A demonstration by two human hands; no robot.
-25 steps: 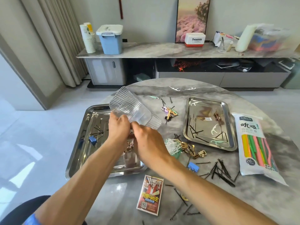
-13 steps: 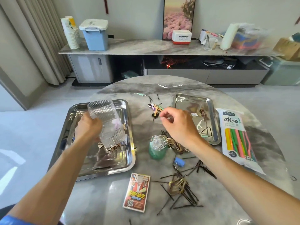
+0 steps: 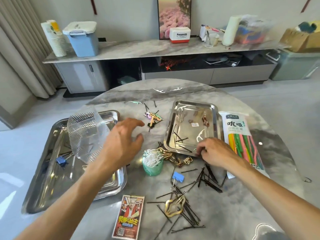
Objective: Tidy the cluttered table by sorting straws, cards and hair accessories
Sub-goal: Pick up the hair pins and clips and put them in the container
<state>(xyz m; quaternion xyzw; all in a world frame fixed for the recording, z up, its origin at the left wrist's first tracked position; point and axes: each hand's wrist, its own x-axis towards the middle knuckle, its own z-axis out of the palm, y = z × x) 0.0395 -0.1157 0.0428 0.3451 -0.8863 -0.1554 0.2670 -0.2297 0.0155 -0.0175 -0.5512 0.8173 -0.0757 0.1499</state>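
The left hand point(image 3: 123, 144) has released the clear plastic cups point(image 3: 86, 134), fingers now spread; the right hand point(image 3: 213, 153) has dropped to the small steel tray's point(image 3: 214, 118) 5 o'clock rim, fingertips pinched.

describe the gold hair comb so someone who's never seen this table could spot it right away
On the round marble table, look at the near edge, right of the red card pack. There, atop a scatter of black bobby pins, lies the gold hair comb. It is the one large looped brass piece among thin dark pins.
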